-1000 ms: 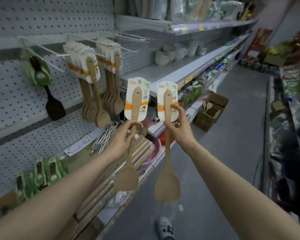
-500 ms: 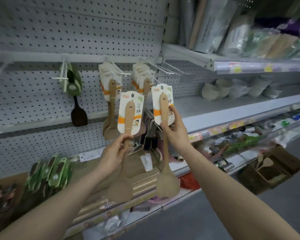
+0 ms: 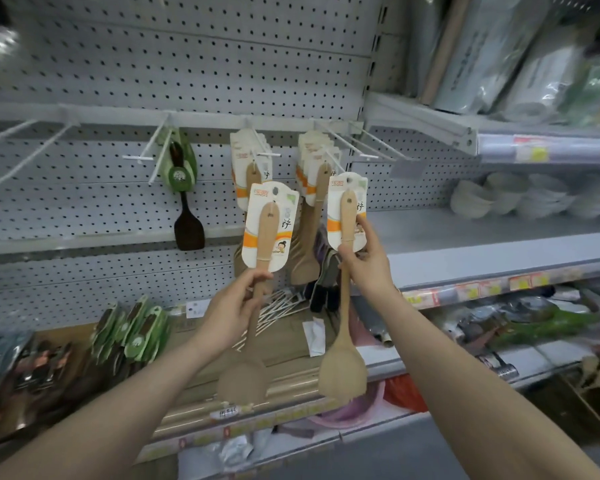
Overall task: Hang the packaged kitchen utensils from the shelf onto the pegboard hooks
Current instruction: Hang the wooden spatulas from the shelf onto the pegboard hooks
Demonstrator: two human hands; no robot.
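My left hand (image 3: 234, 306) grips the handle of a carded wooden spatula (image 3: 269, 230), held upright with its blade hanging low. My right hand (image 3: 368, 261) holds a second carded wooden spatula (image 3: 346, 213) the same way, a little higher. Both cards sit just below and in front of two pegboard hooks (image 3: 264, 150) that carry several identical carded spatulas (image 3: 314, 161). The grey pegboard (image 3: 187, 64) fills the wall behind.
A dark spatula in green packaging (image 3: 182, 174) hangs on a hook to the left. Bare white hooks (image 3: 371, 143) stick out at right and far left. Green packaged utensils (image 3: 132, 330) lie on the lower shelf. White bowls (image 3: 506, 199) sit on the right shelf.
My view has swung left to face the pegboard and closed in. Both hands have lifted their spatulas up toward the hooks that hold matching spatulas.
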